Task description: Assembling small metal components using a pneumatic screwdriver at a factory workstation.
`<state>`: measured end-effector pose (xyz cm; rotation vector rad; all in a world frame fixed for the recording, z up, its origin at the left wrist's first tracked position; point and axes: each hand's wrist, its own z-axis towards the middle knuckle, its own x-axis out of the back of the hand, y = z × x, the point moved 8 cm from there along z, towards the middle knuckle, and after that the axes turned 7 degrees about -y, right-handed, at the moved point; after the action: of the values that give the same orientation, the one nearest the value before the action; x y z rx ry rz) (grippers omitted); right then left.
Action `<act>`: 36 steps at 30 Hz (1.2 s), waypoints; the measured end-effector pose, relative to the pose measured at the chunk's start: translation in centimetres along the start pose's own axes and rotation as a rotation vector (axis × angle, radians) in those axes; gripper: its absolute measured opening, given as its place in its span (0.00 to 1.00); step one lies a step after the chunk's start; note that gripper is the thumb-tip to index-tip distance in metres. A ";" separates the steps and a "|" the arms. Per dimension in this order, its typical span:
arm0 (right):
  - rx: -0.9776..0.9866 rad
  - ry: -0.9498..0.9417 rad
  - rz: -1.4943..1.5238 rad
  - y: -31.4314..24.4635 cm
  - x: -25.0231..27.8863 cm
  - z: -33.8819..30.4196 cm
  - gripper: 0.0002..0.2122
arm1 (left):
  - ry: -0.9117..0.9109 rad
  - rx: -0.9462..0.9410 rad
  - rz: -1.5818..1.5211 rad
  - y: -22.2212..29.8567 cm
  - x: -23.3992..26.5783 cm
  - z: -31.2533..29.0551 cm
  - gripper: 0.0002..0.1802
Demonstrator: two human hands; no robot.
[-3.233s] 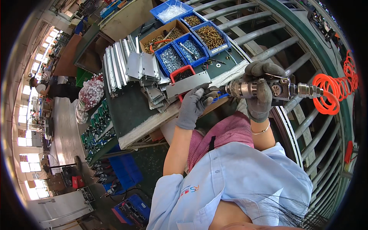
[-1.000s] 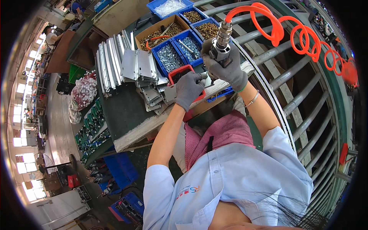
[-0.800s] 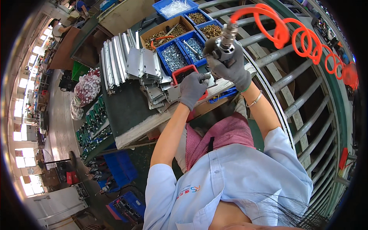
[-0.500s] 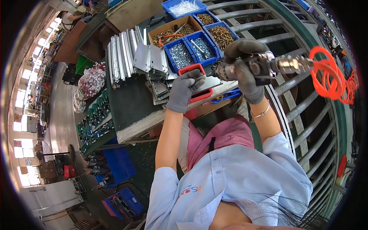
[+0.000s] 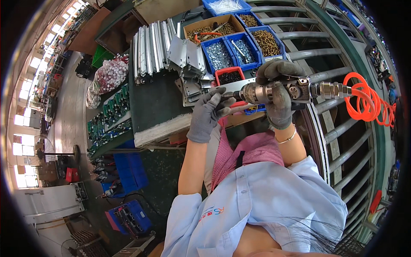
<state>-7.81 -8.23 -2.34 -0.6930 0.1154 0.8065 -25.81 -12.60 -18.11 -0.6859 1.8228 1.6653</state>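
Observation:
My right hand (image 5: 280, 105), in a grey work glove, is wrapped round a metal pneumatic screwdriver (image 5: 255, 92). The tool lies level above the table's front edge, its chuck pointing left. A coiled orange air hose (image 5: 364, 97) runs from its rear fitting. At the bit end, my gloved left hand (image 5: 205, 115) has its fingers drawn together; whatever is between them is too small to make out. Just beyond the chuck stands a red bin (image 5: 231, 69) of dark screws. Flat metal plates (image 5: 188, 55) with holes lie stacked beyond my left hand.
Blue bins (image 5: 250, 67) of silver and brass-coloured screws stand behind the red bin, beside a cardboard box (image 5: 187, 31) of brass-coloured ones. Long metal strips (image 5: 150, 51) lie farther left. A roller conveyor (image 5: 338, 109) runs along my right. Green circuit boards (image 5: 109, 113) fill a lower left surface.
The screwdriver has come down and left against the table, and my left fingers now close at its bit. The red bin's dark screws have come into sight.

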 end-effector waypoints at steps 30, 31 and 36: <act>-0.139 0.172 -0.444 7.1 6.6 2.0 0.07 | 0.173 -0.307 1.904 0.6 -3.1 7.4 0.09; -0.144 0.147 -0.445 7.4 6.3 2.0 0.07 | 0.175 -0.244 1.889 0.3 -2.6 7.4 0.09; -0.233 0.111 -0.394 8.3 6.4 2.1 0.08 | 0.468 -0.433 1.575 3.6 -1.0 1.9 0.17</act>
<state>-9.51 1.07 -7.34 -0.9456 -0.0165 0.4053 -27.50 -10.38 -14.95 0.5470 2.5528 3.0857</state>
